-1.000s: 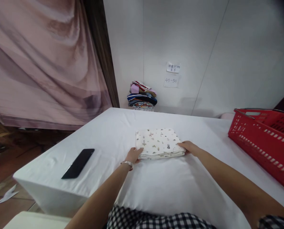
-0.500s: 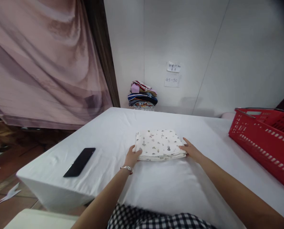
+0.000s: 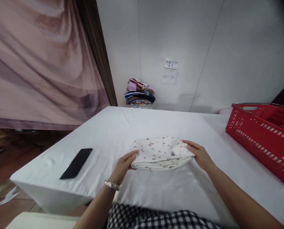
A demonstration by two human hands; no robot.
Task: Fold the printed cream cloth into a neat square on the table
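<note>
white cloth [image 3: 159,151], tiny scattered motifs

The white table [image 3: 103,133] bears basket [image 3: 258,136] and apparent phone [image 3: 76,163].

Pale panelled wall [image 3: 175,35] with paper signs [image 3: 169,70], pink curtain [image 3: 37,63], white-covered table [image 3: 103,133], reddish-brown tiled floor [image 3: 24,205]

1. A black phone [image 3: 76,163] lies flat on the white tablecloth [image 3: 103,133], near its left edge.
2. A red basket [image 3: 258,140] with slotted sides (its metal handle folded down on the rim) sits at the right.
3. A stack of clothes [image 3: 140,97] rises beyond the far edge, against the pale wall [image 3: 175,31].
4. Two paper notes hang there, one above the other: the upper note [image 3: 170,63] handwritten, the lower note [image 3: 169,77] reading "45-50".
5. A pink curtain [image 3: 41,63] drapes at the left.
6. A white scrap [image 3: 8,196] lies on the tiled floor [image 3: 24,190].
</note>
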